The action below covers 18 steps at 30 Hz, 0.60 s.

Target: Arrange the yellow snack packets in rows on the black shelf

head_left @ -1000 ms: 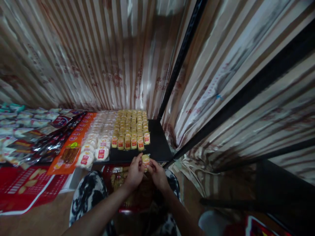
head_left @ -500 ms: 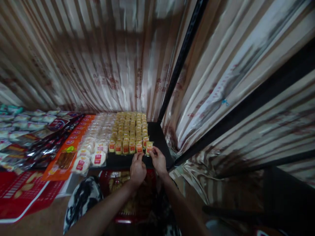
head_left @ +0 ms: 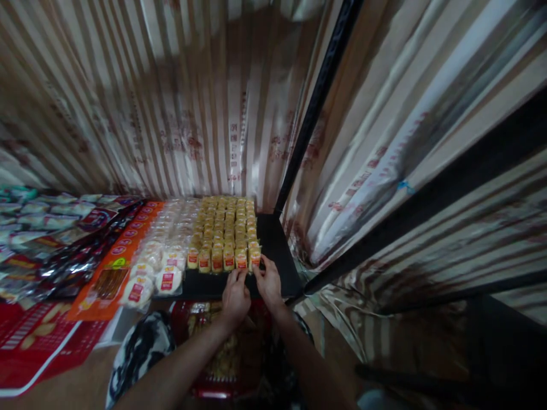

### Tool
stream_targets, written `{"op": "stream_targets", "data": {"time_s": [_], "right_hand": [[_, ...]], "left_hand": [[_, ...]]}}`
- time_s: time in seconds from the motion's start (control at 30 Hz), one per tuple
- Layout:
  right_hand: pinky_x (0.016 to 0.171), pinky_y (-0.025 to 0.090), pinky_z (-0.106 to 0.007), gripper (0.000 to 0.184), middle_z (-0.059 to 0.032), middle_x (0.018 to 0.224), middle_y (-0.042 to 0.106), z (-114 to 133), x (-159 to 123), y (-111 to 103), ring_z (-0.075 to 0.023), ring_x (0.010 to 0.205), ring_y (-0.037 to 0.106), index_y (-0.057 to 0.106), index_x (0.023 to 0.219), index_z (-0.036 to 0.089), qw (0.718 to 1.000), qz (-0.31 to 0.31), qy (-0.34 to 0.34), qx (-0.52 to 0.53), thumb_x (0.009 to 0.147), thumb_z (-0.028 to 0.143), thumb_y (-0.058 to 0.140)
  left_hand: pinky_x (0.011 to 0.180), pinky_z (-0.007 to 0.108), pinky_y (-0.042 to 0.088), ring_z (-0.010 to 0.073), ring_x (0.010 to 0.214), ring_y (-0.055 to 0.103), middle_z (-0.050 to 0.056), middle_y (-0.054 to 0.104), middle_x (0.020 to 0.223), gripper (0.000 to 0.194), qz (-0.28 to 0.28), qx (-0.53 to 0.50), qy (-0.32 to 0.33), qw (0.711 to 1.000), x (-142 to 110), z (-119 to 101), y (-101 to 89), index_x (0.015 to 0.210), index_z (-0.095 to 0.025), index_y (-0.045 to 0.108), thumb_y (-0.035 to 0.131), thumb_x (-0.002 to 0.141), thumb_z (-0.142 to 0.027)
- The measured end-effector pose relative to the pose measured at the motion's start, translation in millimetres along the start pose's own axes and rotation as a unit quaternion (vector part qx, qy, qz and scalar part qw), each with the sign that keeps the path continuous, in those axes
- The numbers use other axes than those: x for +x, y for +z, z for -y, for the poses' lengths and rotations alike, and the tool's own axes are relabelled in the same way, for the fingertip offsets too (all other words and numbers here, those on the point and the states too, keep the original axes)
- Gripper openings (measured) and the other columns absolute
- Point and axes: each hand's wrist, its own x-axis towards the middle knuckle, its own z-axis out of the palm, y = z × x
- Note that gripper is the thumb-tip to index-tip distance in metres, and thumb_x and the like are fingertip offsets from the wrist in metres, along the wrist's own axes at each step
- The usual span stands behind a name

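Rows of small yellow snack packets (head_left: 217,259) with red labels stand on a black shelf (head_left: 273,242). At the front right corner of these rows, my right hand (head_left: 268,285) pinches an end packet (head_left: 255,257), which is lined up with the front row. Just to its left, my left hand (head_left: 236,297) has its fingers drawn together below the front edge of a neighbouring packet (head_left: 241,260). Whether those left fingertips hold anything is hidden.
Left of the rows lie clear packs of round white crackers (head_left: 170,278), an orange bag (head_left: 109,279) and dark shiny packages (head_left: 81,256). A red crate (head_left: 179,319) with yellow packets sits below, between my knees. A black post (head_left: 316,102) rises before striped sheeting (head_left: 192,114).
My right hand has moved slightly left and back with the packet, which was tilted apart from the row and now stands in line. My left hand has lowered a little.
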Motion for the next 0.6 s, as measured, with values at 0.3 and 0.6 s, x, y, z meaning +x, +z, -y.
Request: {"op": "stream_targets", "data": {"time_s": [0.3,0.6], "right_hand": [[0.085,0.047,-0.038,0.041,-0.0146,0.110,0.059,-5.2,-0.2,9.1,-0.0237,0.100,0.053,0.056,0.116,0.012,0.997,-0.031,-0.038,-0.062,0.084,0.033,0.040],[0.084,0.047,-0.040,0.043,-0.0146,0.114,0.059,-11.6,-1.0,17.2,-0.0247,0.101,0.053,0.055,0.118,0.012,0.996,-0.044,-0.047,-0.053,0.085,0.035,0.039]], "left_hand": [[0.108,0.027,0.031,0.0184,0.122,0.042,0.009,0.049,0.128,0.062,-0.013,0.022,0.016,1.000,0.6,6.6,4.5,0.129,-0.014,0.048,0.038,0.069,-0.003],[0.109,0.034,0.032,0.0213,0.125,0.040,0.013,0.048,0.131,0.063,-0.010,0.015,0.074,0.997,1.6,9.0,3.8,0.130,-0.009,0.045,0.037,0.068,-0.002]]}}
